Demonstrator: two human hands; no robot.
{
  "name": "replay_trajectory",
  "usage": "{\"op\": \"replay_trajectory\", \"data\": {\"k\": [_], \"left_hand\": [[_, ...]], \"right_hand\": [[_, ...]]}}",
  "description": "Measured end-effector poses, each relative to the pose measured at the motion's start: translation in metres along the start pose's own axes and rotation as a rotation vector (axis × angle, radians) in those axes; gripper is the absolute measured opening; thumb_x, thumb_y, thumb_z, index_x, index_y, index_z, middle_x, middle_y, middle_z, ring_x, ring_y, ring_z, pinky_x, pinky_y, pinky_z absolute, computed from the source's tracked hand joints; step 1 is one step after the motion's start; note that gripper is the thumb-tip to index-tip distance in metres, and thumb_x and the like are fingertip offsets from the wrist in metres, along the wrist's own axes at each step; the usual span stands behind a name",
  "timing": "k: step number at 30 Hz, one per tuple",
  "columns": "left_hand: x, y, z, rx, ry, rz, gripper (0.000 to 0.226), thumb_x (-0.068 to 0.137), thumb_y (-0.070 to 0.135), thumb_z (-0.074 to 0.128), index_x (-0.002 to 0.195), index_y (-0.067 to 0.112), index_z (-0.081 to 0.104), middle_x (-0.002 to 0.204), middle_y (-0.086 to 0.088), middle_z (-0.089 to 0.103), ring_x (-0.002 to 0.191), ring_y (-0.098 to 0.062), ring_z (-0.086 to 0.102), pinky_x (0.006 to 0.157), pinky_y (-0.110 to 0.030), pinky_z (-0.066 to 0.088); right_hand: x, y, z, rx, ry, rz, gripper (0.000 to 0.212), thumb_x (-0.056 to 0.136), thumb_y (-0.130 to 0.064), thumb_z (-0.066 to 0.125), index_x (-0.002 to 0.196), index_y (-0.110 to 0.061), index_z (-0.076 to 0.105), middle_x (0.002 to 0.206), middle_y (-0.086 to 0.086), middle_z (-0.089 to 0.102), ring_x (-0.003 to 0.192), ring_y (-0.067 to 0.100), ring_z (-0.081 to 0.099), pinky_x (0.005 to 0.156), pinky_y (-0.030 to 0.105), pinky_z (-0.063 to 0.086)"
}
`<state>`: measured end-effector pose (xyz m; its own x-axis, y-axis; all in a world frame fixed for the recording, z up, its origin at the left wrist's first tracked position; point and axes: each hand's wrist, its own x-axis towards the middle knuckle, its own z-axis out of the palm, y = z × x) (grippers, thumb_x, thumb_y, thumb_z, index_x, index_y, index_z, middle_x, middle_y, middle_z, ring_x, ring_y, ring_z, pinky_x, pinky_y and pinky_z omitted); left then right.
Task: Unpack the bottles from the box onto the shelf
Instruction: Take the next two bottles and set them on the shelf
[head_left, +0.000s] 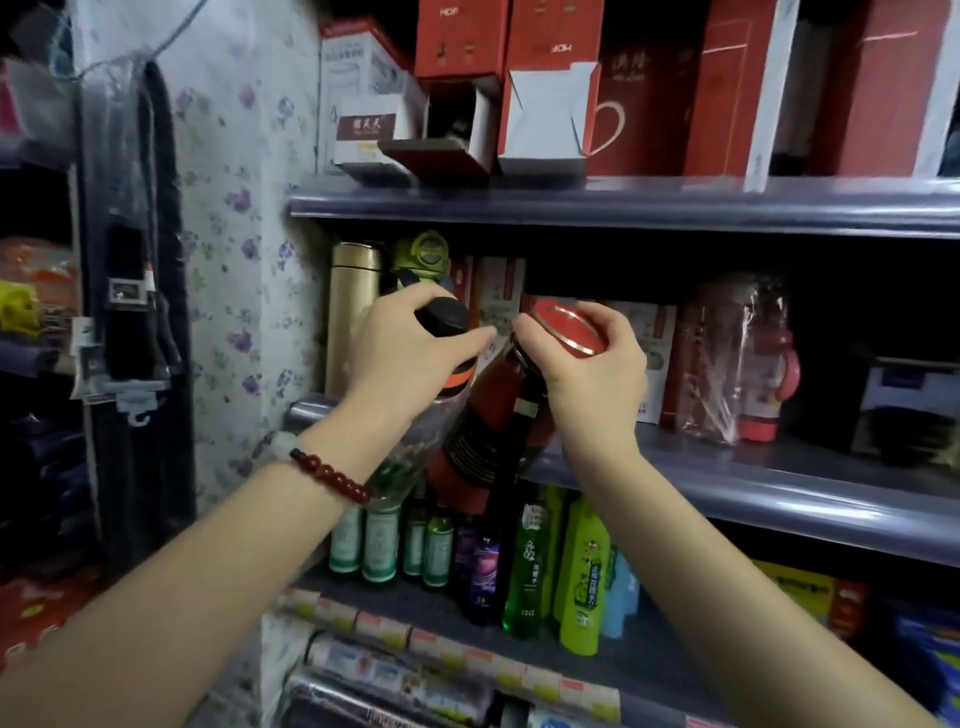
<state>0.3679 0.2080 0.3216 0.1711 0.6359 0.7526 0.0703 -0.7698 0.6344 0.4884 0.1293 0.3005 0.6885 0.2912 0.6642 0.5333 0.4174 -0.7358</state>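
Two bottles are in play at once, one per hand, both raised in front of the middle shelf (727, 470). The left hand (400, 358) has its fingers curled round the neck of a black-capped bottle (444, 317), just under the cap, with an orange band showing below the palm and a clear body trailing down past the wrist. The right hand (587, 364) grips the red bottle (488, 431) by its top, fingers wrapped over the red lid (569, 325) with its gold rim; the body hangs tilted down and to the left of that hand, crossing under the other bottle so the two appear to touch. Beyond the left hand stand a gold flask (353, 317) and a green-capped bottle (421, 254); to the right of the right hand, a plastic-wrapped red bottle (737, 364) sits further along the shelf. No box is in view. The red bottle looks rigid and smooth, likely glass or hard plastic, so it should not give under the fingers but could slip, and a lid-only hold risks the lid turning or coming loose if it is merely screwed on. A surer grip would be round the body near the dark label. The clear bottle seems light and probably empty; its neck hold looks sound. Setting each upright calls for swinging the base in over the shelf lip first.
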Motion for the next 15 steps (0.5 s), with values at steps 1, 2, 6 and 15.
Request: {"op": "replay_trajectory", "data": {"k": [1, 2, 6, 15], "left_hand": [[0.002, 0.004, 0.002, -0.001, -0.002, -0.001, 0.029, 0.065, 0.044, 0.082, 0.077, 0.024, 0.065, 0.077, 0.005, 0.066, 0.081, -0.017, 0.064, 0.072, -0.031, 0.054], [0.004, 0.009, 0.004, -0.004, -0.001, 0.002, 0.029, 0.064, 0.044, 0.082, 0.078, 0.023, 0.066, 0.078, 0.005, 0.067, 0.082, -0.018, 0.065, 0.074, -0.033, 0.055], [0.015, 0.031, 0.014, 0.004, 0.035, 0.045, 0.029, 0.065, 0.045, 0.08, 0.08, 0.024, 0.067, 0.078, 0.009, 0.069, 0.086, -0.016, 0.065, 0.082, -0.041, 0.056], [0.032, 0.067, 0.063, -0.071, 0.008, 0.201, 0.028, 0.066, 0.041, 0.081, 0.082, 0.023, 0.067, 0.081, 0.009, 0.069, 0.087, -0.008, 0.064, 0.084, -0.032, 0.053]], "right_hand": [[0.005, -0.001, -0.003, 0.014, -0.004, 0.002, 0.057, 0.062, -0.049, 0.081, 0.111, -0.031, 0.058, 0.103, -0.017, 0.061, 0.097, 0.006, 0.062, 0.087, 0.035, 0.056], [0.009, -0.004, -0.006, 0.028, -0.01, 0.001, 0.057, 0.062, -0.048, 0.082, 0.111, -0.031, 0.058, 0.104, -0.017, 0.061, 0.098, 0.006, 0.062, 0.087, 0.035, 0.057], [0.026, -0.009, -0.018, 0.053, 0.01, -0.05, 0.055, 0.067, -0.042, 0.083, 0.115, -0.028, 0.059, 0.098, -0.021, 0.058, 0.091, -0.004, 0.058, 0.076, 0.015, 0.05], [0.068, -0.01, -0.057, 0.026, 0.116, -0.102, 0.057, 0.064, -0.044, 0.083, 0.114, -0.029, 0.06, 0.101, -0.017, 0.062, 0.097, 0.002, 0.06, 0.089, 0.028, 0.052]]}}
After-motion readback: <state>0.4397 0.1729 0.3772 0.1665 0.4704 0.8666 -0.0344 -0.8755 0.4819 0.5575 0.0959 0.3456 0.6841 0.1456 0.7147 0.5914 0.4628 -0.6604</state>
